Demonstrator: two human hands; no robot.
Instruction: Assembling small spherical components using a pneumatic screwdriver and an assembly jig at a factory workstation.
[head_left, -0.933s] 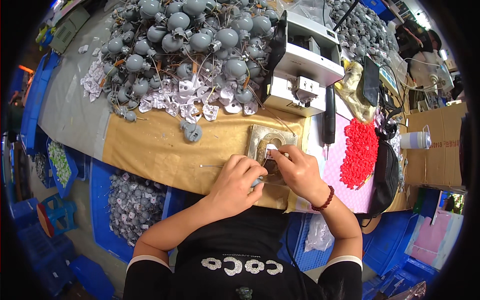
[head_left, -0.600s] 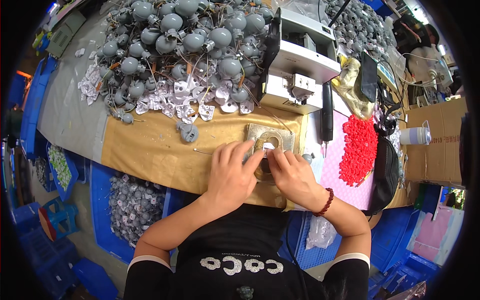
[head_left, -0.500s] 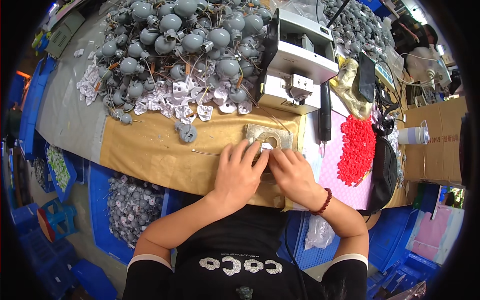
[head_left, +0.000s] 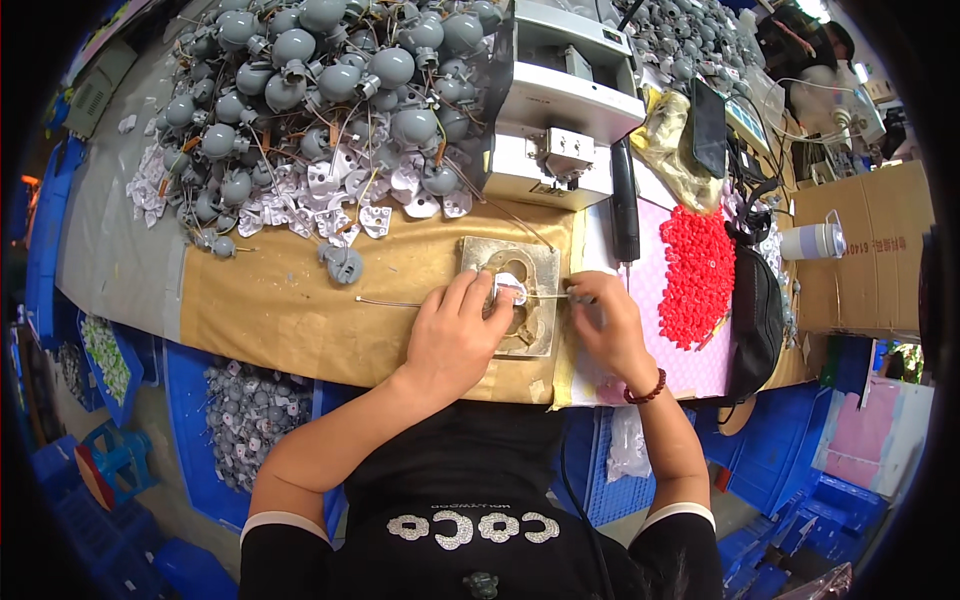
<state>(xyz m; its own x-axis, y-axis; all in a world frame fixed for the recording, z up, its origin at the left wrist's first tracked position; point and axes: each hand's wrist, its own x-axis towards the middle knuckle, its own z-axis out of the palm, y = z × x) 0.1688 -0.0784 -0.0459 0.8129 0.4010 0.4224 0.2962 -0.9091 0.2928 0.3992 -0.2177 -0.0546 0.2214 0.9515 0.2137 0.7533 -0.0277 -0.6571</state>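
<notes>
A flat metal fixture (head_left: 541,338) with rounded recesses lies on the tan table cover. Seated in it is a small white plastic part (head_left: 511,284). My left hand (head_left: 450,332) presses its fingertips on this part and holds it against the fixture. To the right, my right hand (head_left: 612,335) pinches the end of a thin pale wire (head_left: 545,295), which runs taut from the white part. Another thin wire (head_left: 390,302) with a small tip sticks out left from under my left hand. A grey ball-shaped unit (head_left: 345,265) lies beyond that wire.
A large heap of grey ball-shaped units (head_left: 335,82) with wires and white parts covers the far left. A white-grey machine (head_left: 570,110) stands behind the fixture, beside a black electric screwdriver (head_left: 624,205). Red small parts (head_left: 697,280) and a black pouch (head_left: 755,330) lie right.
My right hand has moved right, away from my left, drawing the wire out straight. The fixture and white part now show more plainly. The whole view has shifted slightly.
</notes>
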